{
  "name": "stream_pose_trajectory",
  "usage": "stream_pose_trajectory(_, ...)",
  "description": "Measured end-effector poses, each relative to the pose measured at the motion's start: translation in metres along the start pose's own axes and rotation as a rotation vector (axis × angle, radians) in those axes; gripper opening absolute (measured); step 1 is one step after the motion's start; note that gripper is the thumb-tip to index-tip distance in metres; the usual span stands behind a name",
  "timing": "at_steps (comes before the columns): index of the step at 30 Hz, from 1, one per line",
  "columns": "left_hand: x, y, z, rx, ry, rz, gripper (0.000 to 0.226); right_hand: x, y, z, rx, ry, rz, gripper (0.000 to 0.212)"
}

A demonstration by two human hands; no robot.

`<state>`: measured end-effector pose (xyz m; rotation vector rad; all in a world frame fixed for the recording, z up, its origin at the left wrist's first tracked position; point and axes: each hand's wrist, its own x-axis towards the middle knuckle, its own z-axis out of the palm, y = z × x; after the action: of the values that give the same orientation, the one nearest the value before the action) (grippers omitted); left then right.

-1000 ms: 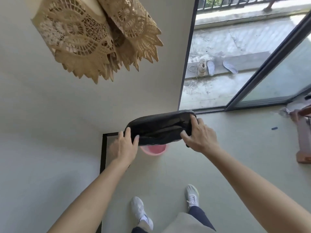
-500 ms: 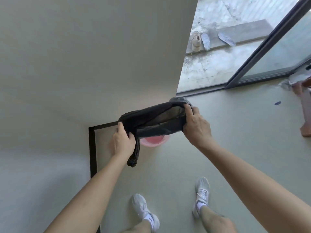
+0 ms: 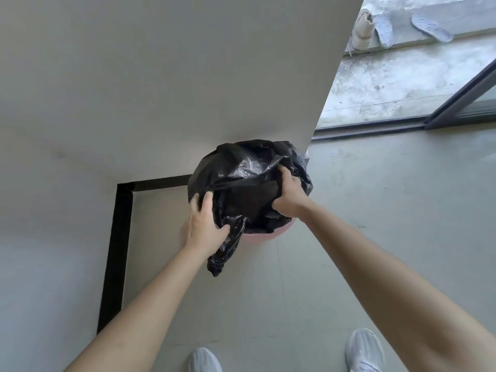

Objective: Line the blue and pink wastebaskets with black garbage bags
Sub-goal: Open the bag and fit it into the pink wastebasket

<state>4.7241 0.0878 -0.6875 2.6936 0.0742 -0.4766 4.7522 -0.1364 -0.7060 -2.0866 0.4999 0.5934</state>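
Both my bare forearms extend from the bottom corners of the frame toward its centre, converging on the black garbage bag [image 3: 249, 183].

Left arm: it rises from the lower left. My left hand [image 3: 205, 226] sits at the bag's lower left edge, back of the hand toward the camera. The fingers are curled over the plastic with the fingertips pressed into it, and the thumb lies across a gathered fold, so the hand is closed on the bag film.

Right arm: it rises from the lower right. My right hand [image 3: 288, 193] sits at the bag's right side, wrist bent inward. The fingers are hooked over the edge of the bag's opening and pressed together; the thumb is below them, pinching the film.

Bag condition: the plastic is glossy, creased and puffed into a rounded mass at the centre of the frame, with a dark opening showing between my two hands. A twisted tail of plastic hangs down from under my left hand.

Bag location: it sits directly over the pink wastebasket [image 3: 264, 234], which shows only as a pink sliver below the bag's lower edge and another at its right. I cannot tell how far the bag reaches inside it.

The wastebasket stands on the grey floor [image 3: 375, 210] against the pale wall [image 3: 161, 89], beside the black baseboard [image 3: 115, 251]. My white shoes [image 3: 363, 350] show at the bottom edge.
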Motion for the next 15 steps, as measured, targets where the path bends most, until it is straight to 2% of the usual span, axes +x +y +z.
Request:
stream_pose_trajectory(4, 0.047, -0.011, 0.034, 0.009, 0.045, 0.019, 0.076, 0.052, 0.022, 0.027, -0.035, -0.014, 0.023, 0.083)
stream_pose_trajectory(6, 0.072, -0.009, 0.05, -0.053, 0.053, 0.055, 0.075, 0.077, 0.03, 0.04, -0.168, -0.054, -0.006, 0.073)
stream_pose_trajectory(8, 0.094, -0.005, 0.065, -0.042, -0.004, 0.122, 0.078, 0.097, 0.034, 0.053, -0.398, -0.119, -0.055, 0.052)
stream_pose_trajectory(11, 0.121, -0.003, 0.097, 0.06, -0.242, 0.127, 0.083, 0.117, 0.042, 0.068, -0.751, -0.252, -0.107, 0.018)
stream_pose_trajectory(13, 0.129, -0.003, 0.114, 0.119, -0.462, 0.081, 0.078, 0.123, 0.049, 0.071, -0.823, -0.361, -0.062, 0.011)
stream_pose_trajectory(15, 0.128, -0.003, 0.123, 0.216, -0.631, 0.025, 0.069, 0.12, 0.052, 0.071, -0.791, -0.438, 0.037, 0.01)
